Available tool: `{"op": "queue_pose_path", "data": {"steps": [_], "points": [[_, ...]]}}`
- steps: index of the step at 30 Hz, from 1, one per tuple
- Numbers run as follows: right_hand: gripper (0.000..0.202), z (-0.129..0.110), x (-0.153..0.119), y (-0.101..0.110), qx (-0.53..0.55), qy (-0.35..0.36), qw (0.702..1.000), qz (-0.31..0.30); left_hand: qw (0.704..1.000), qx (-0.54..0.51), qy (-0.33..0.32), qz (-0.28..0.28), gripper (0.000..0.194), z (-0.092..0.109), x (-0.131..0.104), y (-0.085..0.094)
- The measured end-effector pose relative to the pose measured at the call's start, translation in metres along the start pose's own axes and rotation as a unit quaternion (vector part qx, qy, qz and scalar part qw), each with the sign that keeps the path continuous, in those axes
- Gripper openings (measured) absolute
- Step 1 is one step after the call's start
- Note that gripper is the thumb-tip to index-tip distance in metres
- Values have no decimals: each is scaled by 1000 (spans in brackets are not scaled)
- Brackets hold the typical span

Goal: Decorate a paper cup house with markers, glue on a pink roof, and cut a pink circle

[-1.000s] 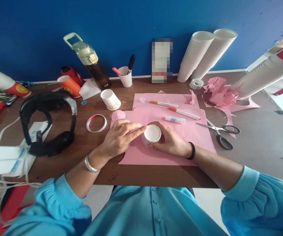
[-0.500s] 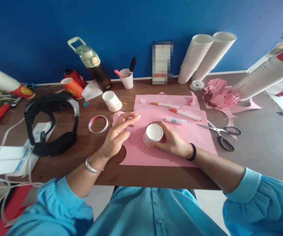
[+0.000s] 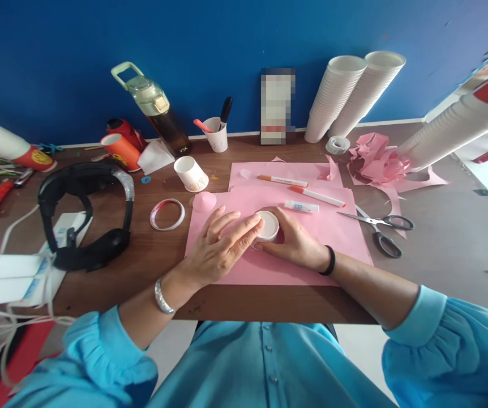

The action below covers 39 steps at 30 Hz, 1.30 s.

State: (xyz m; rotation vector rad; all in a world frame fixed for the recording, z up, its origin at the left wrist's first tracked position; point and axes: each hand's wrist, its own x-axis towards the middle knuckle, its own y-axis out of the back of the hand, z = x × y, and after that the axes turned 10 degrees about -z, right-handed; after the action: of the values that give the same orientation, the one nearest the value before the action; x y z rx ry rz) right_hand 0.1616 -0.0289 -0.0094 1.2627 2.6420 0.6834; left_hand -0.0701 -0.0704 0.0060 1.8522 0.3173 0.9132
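A white paper cup [image 3: 268, 225] stands on the pink paper sheet [image 3: 244, 272] with a round white end facing up. My right hand [image 3: 298, 239] is wrapped round its right side, thumb in front. My left hand [image 3: 221, 246] has its fingers stretched out, the index fingertip at the cup's top edge. Whether that fingertip presses on the cup I cannot tell. A small pink paper cone [image 3: 204, 201] sits just beyond my left hand. Behind the cup lie a glue stick [image 3: 302, 207] and two markers, one orange-capped [image 3: 318, 196], one brown-tipped [image 3: 282, 181].
Scissors [image 3: 379, 224] lie open at the right, near pink scraps [image 3: 375, 158] and stacked paper cups [image 3: 337, 96]. A tape ring [image 3: 167, 214], another paper cup [image 3: 191, 173], a black headset [image 3: 86, 218] and a bottle [image 3: 159, 113] are on the left. A pen cup [image 3: 217, 136] stands behind.
My left hand has moved right, from beside the cup to its top edge, uncovering the pink cone. My right hand keeps its hold on the cup.
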Motion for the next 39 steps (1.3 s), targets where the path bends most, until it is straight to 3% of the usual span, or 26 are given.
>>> {"op": "queue_pose_path", "data": {"steps": [8, 10, 12, 13, 14, 16, 18, 20, 21, 22, 23, 24, 28, 29, 31, 34, 39], "points": [[53, -1, 3, 2, 29, -7, 999, 19, 999, -13, -11, -48, 62, -5, -12, 4], [52, -1, 3, 2, 35, -5, 999, 29, 995, -72, 16, -70, 69, -6, -20, 9], [51, -1, 3, 2, 36, -3, 999, 38, 972, -200, 74, -99, 73, -8, -26, 19], [51, -1, 2, 2, 35, -2, 999, 40, 942, -296, 112, -112, 72, -8, -28, 25], [51, -1, 2, 1, 31, -1, 999, 42, 893, -406, 153, -122, 69, -8, -29, 32], [51, 1, 1, 0, 19, 2, 999, 41, 746, -623, 213, -99, 62, -7, -29, 45], [53, 2, 1, -1, 3, 7, 999, 38, 602, -757, 247, -58, 56, -5, -26, 53], [57, 4, 1, -3, -12, 10, 999, 35, 520, -808, 276, -29, 55, -5, -24, 56], [61, 5, 1, -3, -19, 8, 999, 31, 508, -809, 294, -22, 54, -6, -24, 56], [65, 6, 1, -4, -25, 3, 999, 27, 513, -798, 316, -20, 51, -8, -25, 55], [70, 7, 1, -4, -31, -4, 999, 22, 537, -773, 338, -22, 48, -11, -28, 53], [74, 8, 1, -4, -37, -11, 999, 17, 577, -733, 360, -23, 48, -16, -31, 51], [87, 13, -2, -2, -47, 1, 999, -1, 805, -456, 379, 0, 70, -43, -43, 41], [89, 14, -3, -1, -48, 16, 999, -4, 850, -379, 367, -6, 70, -50, -45, 38], [93, 15, -4, 4, -50, 51, 997, -8, 909, -250, 331, -37, 67, -60, -45, 33], [97, 12, -6, 14, -53, 88, 995, -2, 947, -136, 271, -106, 68, -68, -35, 22], [93, -2, -7, 27, -40, 121, 992, 20, 948, -66, 243, -193, 76, -71, -12, 5]]}}
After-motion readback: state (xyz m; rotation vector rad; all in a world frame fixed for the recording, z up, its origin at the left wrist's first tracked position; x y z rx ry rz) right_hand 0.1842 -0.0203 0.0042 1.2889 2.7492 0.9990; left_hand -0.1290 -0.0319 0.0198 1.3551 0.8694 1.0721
